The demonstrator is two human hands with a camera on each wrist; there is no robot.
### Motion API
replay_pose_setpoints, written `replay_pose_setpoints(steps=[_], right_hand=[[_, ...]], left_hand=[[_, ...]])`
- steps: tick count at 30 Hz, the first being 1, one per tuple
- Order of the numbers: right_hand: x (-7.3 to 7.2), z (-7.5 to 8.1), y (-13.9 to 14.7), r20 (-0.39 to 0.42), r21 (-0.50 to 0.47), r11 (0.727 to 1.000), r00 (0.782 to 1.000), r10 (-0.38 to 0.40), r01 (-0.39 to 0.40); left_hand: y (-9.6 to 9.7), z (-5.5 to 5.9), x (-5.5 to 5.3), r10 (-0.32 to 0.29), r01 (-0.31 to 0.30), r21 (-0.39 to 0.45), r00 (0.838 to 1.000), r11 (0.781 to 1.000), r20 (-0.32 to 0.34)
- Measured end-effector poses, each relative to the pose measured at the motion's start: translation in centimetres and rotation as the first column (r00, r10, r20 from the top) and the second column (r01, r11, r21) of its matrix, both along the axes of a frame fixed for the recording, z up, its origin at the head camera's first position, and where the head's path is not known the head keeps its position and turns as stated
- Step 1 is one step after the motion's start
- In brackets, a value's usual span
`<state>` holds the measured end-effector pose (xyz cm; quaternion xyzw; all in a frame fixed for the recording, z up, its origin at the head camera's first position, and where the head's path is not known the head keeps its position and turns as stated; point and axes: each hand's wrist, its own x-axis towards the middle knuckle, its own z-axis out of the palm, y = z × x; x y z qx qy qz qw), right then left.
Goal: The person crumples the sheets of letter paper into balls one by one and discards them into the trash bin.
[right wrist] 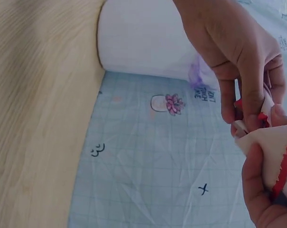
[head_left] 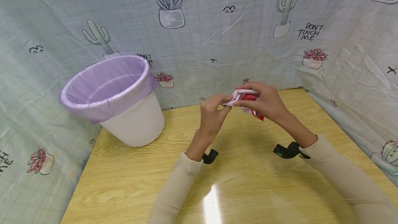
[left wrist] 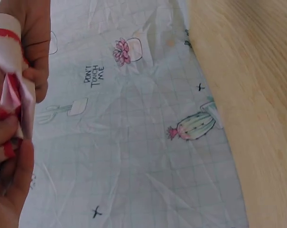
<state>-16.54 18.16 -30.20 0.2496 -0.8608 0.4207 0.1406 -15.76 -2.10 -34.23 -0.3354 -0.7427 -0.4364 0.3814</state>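
A folded piece of red and white paper [head_left: 237,96] is held up off the table between both hands; whether it is a wrapper or a plain sheet cannot be told. My left hand [head_left: 212,112] pinches its left end between thumb and fingers. My right hand [head_left: 266,100] grips the other side, with a red corner sticking out below the palm. In the left wrist view the paper [left wrist: 8,52] shows a red band and a fold that gapes open. The right wrist view shows torn-looking red edging on the paper [right wrist: 276,145], with fingertips of both hands close together.
A white bin [head_left: 133,122] with a purple liner [head_left: 124,104] stands at the back left of the wooden table [head_left: 130,182]. A cactus-print sheet [head_left: 211,40] hangs behind and along the sides. Black wrist mounts [head_left: 287,150] sit under both cuffs.
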Motion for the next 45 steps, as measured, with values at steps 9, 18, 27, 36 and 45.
replay_pose_setpoints(steps=[9, 18, 27, 36, 45], right_hand=[[-0.6, 0.0, 0.9, 0.034, -0.008, 1.0, 0.999, 0.004, -0.004], [-0.9, 1.2, 2.5, -0.018, 0.046, 0.963, 0.964, 0.266, -0.265], [0.2, 2.0, 2.0, -0.05, -0.097, 0.907, 0.912, 0.407, -0.41], [1.2, 3.3, 0.8, -0.051, -0.214, 0.907, 0.931, 0.36, -0.362], [1.2, 2.8, -0.2, -0.119, -0.352, 0.829, 0.899, 0.422, -0.435]], left_hand=[[-2.6, 0.7, -0.1, -0.265, 0.289, -0.215, 0.955, 0.933, 0.133], [-3.4, 2.1, 0.4, -0.556, 0.608, 0.027, 0.706, 0.793, 0.439], [-2.2, 2.1, 0.8, -0.684, 0.635, 0.265, 0.627, 0.726, 0.372], [-1.2, 2.4, 1.0, -0.589, 0.55, 0.242, 0.797, 0.8, 0.134], [-0.5, 2.3, 0.9, -0.496, 0.484, 0.259, 0.868, 0.836, -0.023]])
